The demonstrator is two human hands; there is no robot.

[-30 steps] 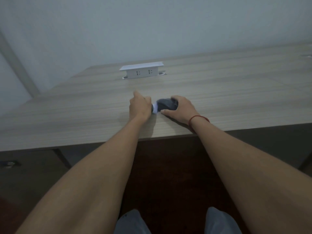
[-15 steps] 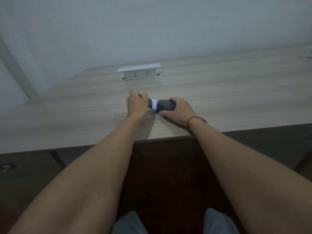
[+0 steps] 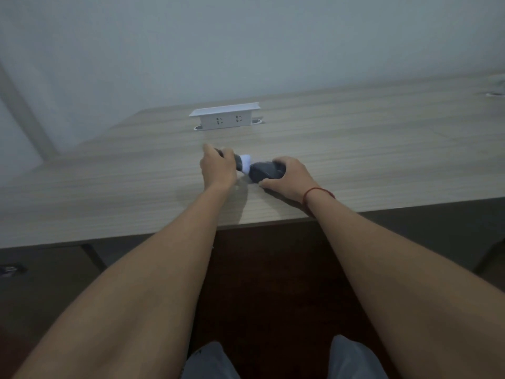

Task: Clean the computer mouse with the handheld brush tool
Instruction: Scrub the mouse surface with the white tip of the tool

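A dark computer mouse point(image 3: 264, 171) rests on the wooden desk point(image 3: 355, 149) near its front edge. My right hand point(image 3: 288, 177) grips the mouse from the right side and holds it down. My left hand point(image 3: 217, 168) is closed around the dark handle of a brush tool point(image 3: 243, 164). Its white bristle head points right and touches the left end of the mouse. Most of the brush handle is hidden inside my fist.
A white pop-up socket box point(image 3: 225, 117) stands on the desk behind my hands. The front edge of the desk point(image 3: 136, 236) runs under my forearms. A pale wall rises behind the desk. My knees point(image 3: 213, 359) show at the bottom.
My left hand has drawn slightly left, so more of the brush's white head and dark collar shows between hand and mouse. My right hand stays on the mouse.
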